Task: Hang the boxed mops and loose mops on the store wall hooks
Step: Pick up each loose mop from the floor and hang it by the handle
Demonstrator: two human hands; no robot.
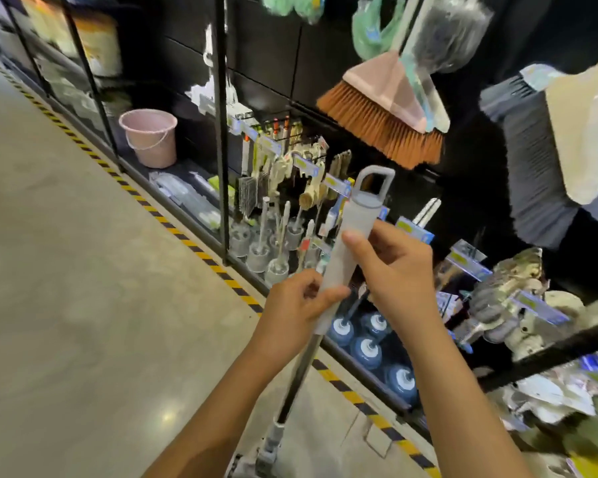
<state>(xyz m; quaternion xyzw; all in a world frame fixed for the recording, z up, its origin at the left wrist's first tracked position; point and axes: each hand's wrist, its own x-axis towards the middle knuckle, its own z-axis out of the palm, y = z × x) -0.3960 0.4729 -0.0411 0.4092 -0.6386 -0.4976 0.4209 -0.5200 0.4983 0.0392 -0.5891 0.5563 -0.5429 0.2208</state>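
Observation:
I hold a loose mop [354, 232] by its grey handle grip, which slants up to the right and ends in a hanging loop [377, 182]. My left hand [296, 305] grips the lower end of the grip. My right hand [390, 267] holds the grip higher up, thumb across its front. The dark pole [296, 388] runs down to the mop's joint at the bottom edge; the mop head is mostly cut off there. The black store wall [273, 46] stands ahead, with brooms hung on it.
An orange-bristled pink broom [384, 122] and a grey broom [532, 160] hang just above my hands. Shelves below hold toilet brushes [270, 250], blue brushes [366, 343] and hanging small brushes. A pink bucket [151, 136] sits on the left. Yellow-black tape [201, 250] edges the floor.

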